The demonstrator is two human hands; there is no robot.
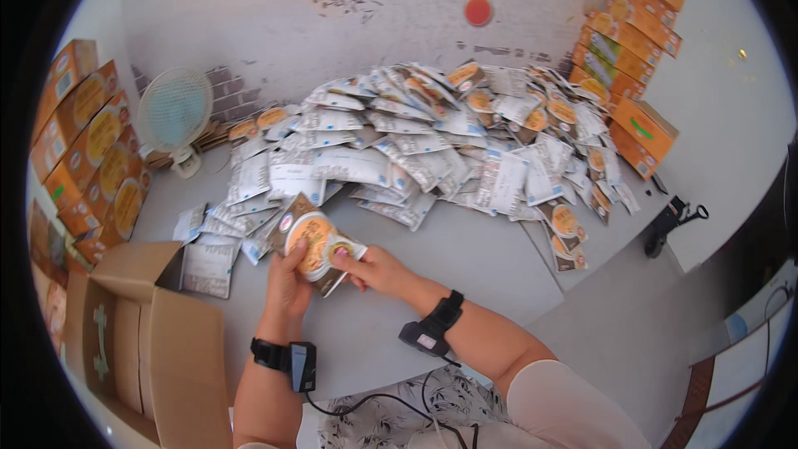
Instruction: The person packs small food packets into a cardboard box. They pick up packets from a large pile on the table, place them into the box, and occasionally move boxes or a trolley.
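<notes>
A brown and white food pouch with a round orange picture on its front is held between both hands above the near part of the table. My left hand grips its left lower side, thumb across the front. With thumb on top, my right hand pinches the pouch's lower right end; the fingers beneath are partly hidden. Whether a second pouch lies behind the first, I cannot tell. Beyond my hands a large heap of similar pouches covers the back of the table, many with their pale printed backs up.
An open cardboard box stands at the near left. Orange cartons are stacked at the left, beside a small fan. More orange cartons rise at the back right. A black tape dispenser lies at the right edge of the grey table.
</notes>
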